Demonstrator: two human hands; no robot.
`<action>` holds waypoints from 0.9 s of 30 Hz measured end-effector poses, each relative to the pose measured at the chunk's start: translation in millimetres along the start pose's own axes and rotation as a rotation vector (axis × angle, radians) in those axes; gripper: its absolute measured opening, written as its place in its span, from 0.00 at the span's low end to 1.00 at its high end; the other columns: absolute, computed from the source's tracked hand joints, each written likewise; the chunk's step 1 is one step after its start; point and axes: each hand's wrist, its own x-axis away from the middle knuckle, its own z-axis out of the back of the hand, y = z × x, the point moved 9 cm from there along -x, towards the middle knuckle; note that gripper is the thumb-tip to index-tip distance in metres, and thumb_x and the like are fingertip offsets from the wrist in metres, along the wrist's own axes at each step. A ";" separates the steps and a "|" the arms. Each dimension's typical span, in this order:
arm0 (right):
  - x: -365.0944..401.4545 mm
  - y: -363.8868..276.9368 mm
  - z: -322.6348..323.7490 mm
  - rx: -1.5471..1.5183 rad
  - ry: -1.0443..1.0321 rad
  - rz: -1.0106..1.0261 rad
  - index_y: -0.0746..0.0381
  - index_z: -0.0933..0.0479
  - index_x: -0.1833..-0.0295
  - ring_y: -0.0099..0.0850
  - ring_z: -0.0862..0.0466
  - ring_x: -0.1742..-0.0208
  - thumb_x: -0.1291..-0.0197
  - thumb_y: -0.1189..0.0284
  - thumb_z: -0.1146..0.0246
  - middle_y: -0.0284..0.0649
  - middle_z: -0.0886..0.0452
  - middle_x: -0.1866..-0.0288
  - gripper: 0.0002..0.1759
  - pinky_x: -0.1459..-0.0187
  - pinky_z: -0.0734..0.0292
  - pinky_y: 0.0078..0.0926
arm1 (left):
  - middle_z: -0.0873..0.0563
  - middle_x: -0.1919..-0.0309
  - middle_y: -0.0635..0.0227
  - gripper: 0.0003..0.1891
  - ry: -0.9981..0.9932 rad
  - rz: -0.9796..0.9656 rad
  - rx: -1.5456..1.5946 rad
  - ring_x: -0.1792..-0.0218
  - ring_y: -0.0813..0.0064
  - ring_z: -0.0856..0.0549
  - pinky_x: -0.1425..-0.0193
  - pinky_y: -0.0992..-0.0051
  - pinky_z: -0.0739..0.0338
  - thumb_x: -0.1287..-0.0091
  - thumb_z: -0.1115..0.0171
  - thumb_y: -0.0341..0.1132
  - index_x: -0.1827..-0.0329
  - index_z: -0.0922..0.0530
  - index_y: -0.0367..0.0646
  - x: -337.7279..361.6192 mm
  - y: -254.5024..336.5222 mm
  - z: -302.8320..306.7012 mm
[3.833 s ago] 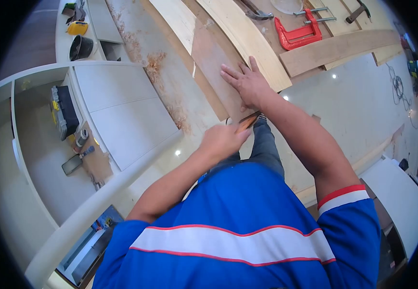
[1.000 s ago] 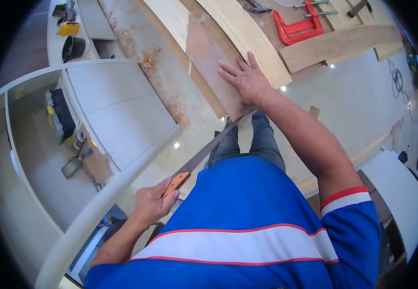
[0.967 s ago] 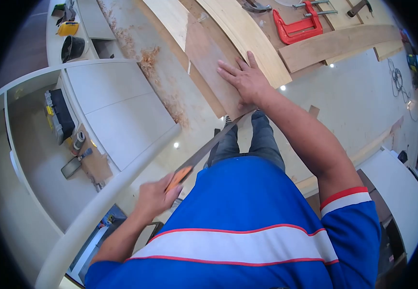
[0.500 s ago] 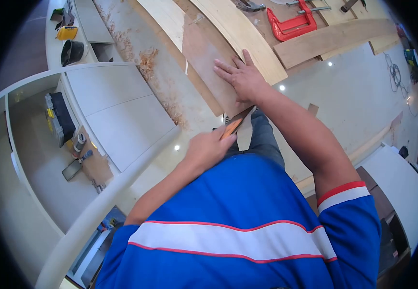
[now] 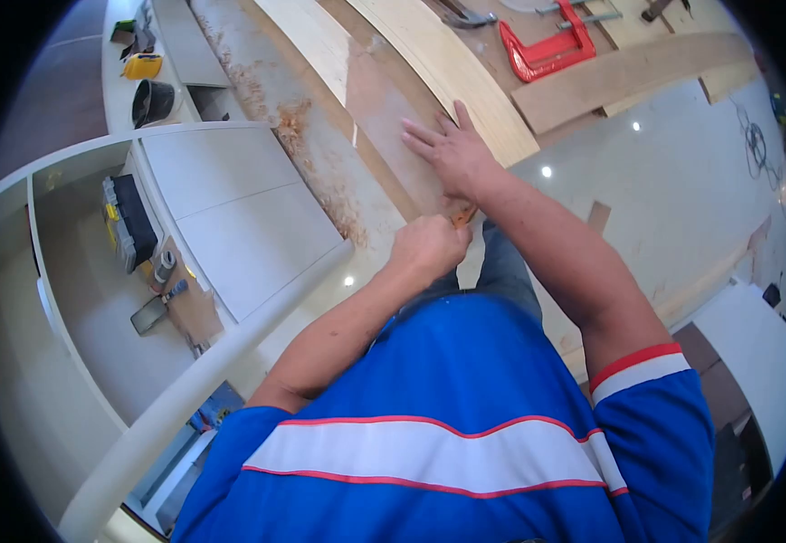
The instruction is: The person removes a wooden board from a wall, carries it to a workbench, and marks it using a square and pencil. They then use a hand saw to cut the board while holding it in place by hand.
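Observation:
My left hand (image 5: pixel 429 249) is closed around an orange-handled tool (image 5: pixel 464 216) at the near end of a brown board (image 5: pixel 393 136). Its blade is hidden now. Farther up, my right hand (image 5: pixel 456 158) lies on the same board with its fingers spread. To the right of the board runs a pale curved plank (image 5: pixel 465 77), close to my right fingertips. Another pale strip (image 5: pixel 316 45) lies on the left.
A red clamp (image 5: pixel 547 54) and a wide plank (image 5: pixel 633 77) lie at the upper right. Wood shavings (image 5: pixel 293 127) are scattered left of the boards. White cabinets (image 5: pixel 239 199) stand at left, with a black toolbox (image 5: pixel 128 222) inside. A cable (image 5: pixel 755 149) lies far right.
My left hand has moved up and to the right with the tool, closer to my right hand. The dark blade seen earlier is now out of sight. My right hand stays on the board.

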 end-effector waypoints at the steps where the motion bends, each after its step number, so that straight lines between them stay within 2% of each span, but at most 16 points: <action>1: 0.7 -0.5 2.6 0.007 -0.013 0.000 0.43 0.51 0.11 0.44 0.43 0.12 0.66 0.48 0.13 0.24 0.50 0.09 0.77 0.14 0.71 0.63 | 0.10 0.59 0.43 0.25 0.027 0.011 0.012 0.55 0.39 0.12 0.49 0.50 0.19 0.26 0.43 0.55 0.47 0.12 0.43 -2.6 1.9 3.9; 3: -2.4 5.3 6.7 0.022 -0.021 -0.010 0.43 0.51 0.11 0.44 0.43 0.12 0.66 0.48 0.13 0.24 0.50 0.08 0.77 0.14 0.71 0.62 | 0.10 0.61 0.44 0.26 0.073 0.007 0.072 0.56 0.38 0.12 0.50 0.50 0.18 0.26 0.43 0.56 0.48 0.12 0.42 0.1 -1.9 13.8; 5: -1.4 1.5 0.0 0.019 -0.036 -0.015 0.43 0.51 0.11 0.44 0.43 0.12 0.67 0.48 0.13 0.23 0.51 0.08 0.77 0.14 0.71 0.62 | 0.10 0.63 0.46 0.27 0.083 -0.003 0.180 0.59 0.37 0.12 0.52 0.49 0.18 0.27 0.42 0.58 0.47 0.13 0.42 42.1 -25.1 15.5; 7: -1.7 -0.3 -1.7 0.024 -0.039 -0.009 0.43 0.52 0.11 0.43 0.43 0.12 0.67 0.46 0.14 0.23 0.52 0.08 0.77 0.14 0.70 0.62 | 0.10 0.66 0.50 0.26 0.023 0.057 0.156 0.63 0.40 0.11 0.55 0.52 0.17 0.27 0.40 0.58 0.42 0.14 0.46 103.8 -51.8 33.3; 9: -2.6 2.4 -0.1 0.032 -0.035 -0.010 0.43 0.52 0.11 0.43 0.43 0.12 0.66 0.46 0.14 0.22 0.52 0.08 0.77 0.14 0.69 0.62 | 0.10 0.64 0.47 0.23 -0.033 0.140 0.073 0.60 0.41 0.11 0.52 0.49 0.18 0.25 0.43 0.58 0.46 0.16 0.48 168.9 -65.3 64.9; 11: -1.9 1.4 -0.6 0.035 -0.032 -0.008 0.43 0.52 0.11 0.43 0.43 0.12 0.66 0.46 0.14 0.22 0.52 0.08 0.77 0.14 0.69 0.62 | 0.10 0.65 0.47 0.22 -0.041 0.137 0.066 0.60 0.43 0.11 0.53 0.49 0.17 0.25 0.43 0.58 0.46 0.16 0.50 189.5 -79.4 68.3; 13: -1.9 1.7 1.1 0.016 -0.036 -0.007 0.44 0.51 0.11 0.43 0.43 0.12 0.66 0.47 0.14 0.22 0.52 0.08 0.76 0.14 0.69 0.62 | 0.10 0.66 0.48 0.22 -0.002 0.105 0.068 0.60 0.43 0.11 0.54 0.50 0.17 0.25 0.43 0.58 0.47 0.16 0.50 177.5 -80.9 64.2; 14: -1.8 1.2 1.0 0.009 -0.037 -0.007 0.44 0.50 0.11 0.44 0.43 0.12 0.65 0.47 0.14 0.23 0.51 0.08 0.76 0.14 0.69 0.62 | 0.11 0.66 0.48 0.22 0.036 0.076 0.076 0.61 0.43 0.11 0.55 0.49 0.17 0.25 0.43 0.59 0.48 0.16 0.50 150.6 -78.6 52.1; 16: -0.9 0.3 0.4 0.005 -0.014 -0.012 0.44 0.50 0.11 0.44 0.43 0.12 0.65 0.48 0.14 0.23 0.51 0.08 0.75 0.14 0.69 0.62 | 0.10 0.64 0.49 0.24 0.036 -0.035 0.129 0.61 0.43 0.11 0.55 0.51 0.17 0.25 0.42 0.58 0.43 0.13 0.50 74.0 -63.5 20.5; 18: -1.0 0.6 3.7 0.012 -0.002 -0.016 0.44 0.50 0.11 0.44 0.43 0.12 0.65 0.48 0.14 0.23 0.51 0.08 0.75 0.14 0.68 0.63 | 0.10 0.61 0.47 0.25 0.034 -0.083 0.120 0.57 0.40 0.12 0.51 0.48 0.18 0.24 0.45 0.59 0.46 0.13 0.49 17.4 -30.9 6.2; 20: 1.2 -1.5 4.6 0.018 -0.012 -0.015 0.45 0.50 0.11 0.44 0.43 0.12 0.65 0.49 0.14 0.23 0.51 0.08 0.75 0.14 0.68 0.63 | 0.11 0.60 0.45 0.24 0.038 -0.105 0.050 0.55 0.41 0.12 0.49 0.49 0.19 0.24 0.45 0.58 0.46 0.13 0.48 7.9 -18.7 9.9; 21: 0.9 -5.9 2.6 0.021 -0.023 -0.006 0.44 0.50 0.11 0.44 0.44 0.12 0.65 0.49 0.14 0.23 0.51 0.08 0.75 0.14 0.68 0.63 | 0.11 0.59 0.44 0.24 0.042 -0.106 0.013 0.54 0.41 0.12 0.48 0.49 0.19 0.24 0.45 0.58 0.46 0.12 0.48 10.1 -19.9 12.4; 24: -0.4 0.4 2.5 0.023 -0.036 -0.020 0.44 0.50 0.11 0.43 0.44 0.12 0.65 0.49 0.13 0.24 0.51 0.08 0.75 0.14 0.68 0.62 | 0.10 0.61 0.46 0.25 0.091 -0.150 0.217 0.59 0.41 0.11 0.52 0.49 0.18 0.23 0.46 0.57 0.46 0.12 0.47 49.8 -56.1 7.9; 26: -0.3 -1.4 4.6 0.008 -0.043 -0.013 0.44 0.50 0.11 0.43 0.44 0.11 0.65 0.49 0.13 0.24 0.51 0.08 0.75 0.14 0.69 0.62 | 0.09 0.66 0.51 0.24 0.082 -0.038 0.200 0.62 0.44 0.11 0.56 0.51 0.16 0.26 0.43 0.59 0.48 0.12 0.50 117.2 -88.4 29.2; 27: -1.5 -1.4 4.8 0.011 -0.042 -0.014 0.44 0.50 0.11 0.43 0.44 0.11 0.65 0.49 0.13 0.24 0.51 0.08 0.76 0.14 0.69 0.62 | 0.09 0.67 0.52 0.23 0.142 -0.054 0.156 0.64 0.44 0.11 0.58 0.51 0.16 0.26 0.42 0.59 0.45 0.13 0.51 154.7 -105.1 42.7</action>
